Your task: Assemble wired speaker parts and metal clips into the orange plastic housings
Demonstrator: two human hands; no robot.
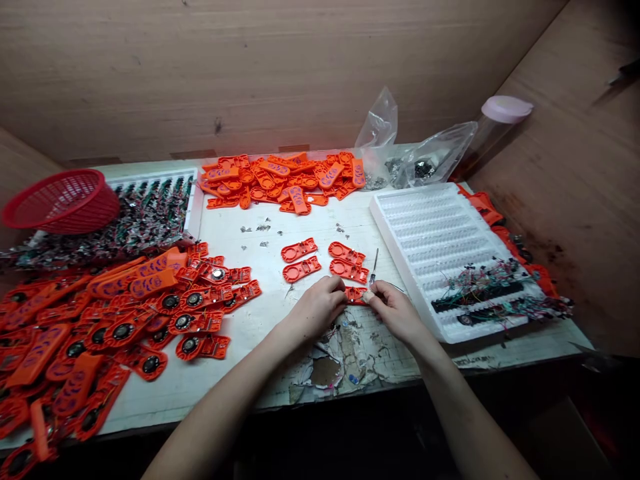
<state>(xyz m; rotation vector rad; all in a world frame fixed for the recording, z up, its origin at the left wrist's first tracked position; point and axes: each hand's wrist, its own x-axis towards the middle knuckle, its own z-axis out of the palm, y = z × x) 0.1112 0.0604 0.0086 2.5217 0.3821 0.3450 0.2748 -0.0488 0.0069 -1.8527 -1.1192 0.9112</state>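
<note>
An orange plastic casing [356, 295] lies flat on the table between my two hands. My left hand [320, 303] is closed at its left end, fingers bent onto it and partly hiding it. At the right end my right hand [393, 307] pinches a slim screwdriver-like tool [373, 267] that points up and away; its fingertips are close to the casing. Just beyond lie two more open casings [349, 270], and a pair of similar ones [301, 269] rests to their left.
Orange casings [195, 300] with round black parts pile up at left, below a red basket [65, 203] and wired parts. More casings [280, 177] lie at the back, near plastic bags [435, 157]. A white foam tray [420, 233] holding wired parts stands right; small metal pieces [263, 228] are scattered mid-table.
</note>
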